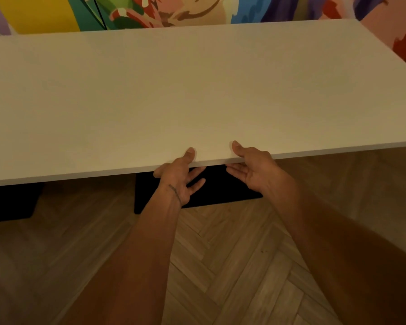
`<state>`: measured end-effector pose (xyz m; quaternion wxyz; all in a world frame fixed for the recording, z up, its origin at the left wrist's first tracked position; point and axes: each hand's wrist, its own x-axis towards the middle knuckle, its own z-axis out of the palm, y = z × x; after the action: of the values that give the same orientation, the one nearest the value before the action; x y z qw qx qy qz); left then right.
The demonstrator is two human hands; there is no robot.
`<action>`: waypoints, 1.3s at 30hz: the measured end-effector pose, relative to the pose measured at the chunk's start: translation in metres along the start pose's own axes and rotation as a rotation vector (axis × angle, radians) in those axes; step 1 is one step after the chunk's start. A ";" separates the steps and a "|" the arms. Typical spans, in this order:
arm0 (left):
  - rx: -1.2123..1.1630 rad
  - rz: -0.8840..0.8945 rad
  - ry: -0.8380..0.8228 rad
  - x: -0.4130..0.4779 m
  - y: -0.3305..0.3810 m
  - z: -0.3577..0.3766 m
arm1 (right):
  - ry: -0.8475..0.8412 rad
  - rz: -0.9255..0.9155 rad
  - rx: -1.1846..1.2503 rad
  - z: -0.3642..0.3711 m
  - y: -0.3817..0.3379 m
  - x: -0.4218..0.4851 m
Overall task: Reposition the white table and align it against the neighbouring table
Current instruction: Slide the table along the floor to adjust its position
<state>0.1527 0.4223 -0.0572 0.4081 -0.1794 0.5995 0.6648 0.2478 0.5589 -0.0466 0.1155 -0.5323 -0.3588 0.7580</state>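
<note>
Left hand [179,175] and right hand [253,168] rest thumbs on one white table's [197,90] edge.

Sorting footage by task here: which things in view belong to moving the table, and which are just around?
Job: white table; left hand and right hand, thumbs on its near edge; black base beneath it. The neighbouring table is not clearly in view.
Just around: colourful painted wall; herringbone wood floor.

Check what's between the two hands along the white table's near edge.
Head view: only bare edge of the white table separates left hand and right hand; a black base shows beneath.
</note>
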 end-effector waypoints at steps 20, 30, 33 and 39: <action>-0.013 0.004 0.020 0.002 -0.001 0.010 | -0.006 0.002 0.015 -0.003 -0.006 0.006; -0.014 0.013 0.017 0.003 -0.002 0.010 | -0.007 -0.007 0.024 -0.005 -0.004 0.010; -0.013 0.001 0.006 0.005 -0.003 0.010 | 0.006 -0.004 0.025 -0.005 -0.004 0.013; -0.018 -0.015 0.004 0.002 0.001 0.014 | 0.006 -0.003 0.021 -0.004 -0.007 0.011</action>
<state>0.1544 0.4361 -0.0555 0.4102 -0.1888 0.5930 0.6666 0.2459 0.5719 -0.0508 0.1232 -0.5328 -0.3511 0.7601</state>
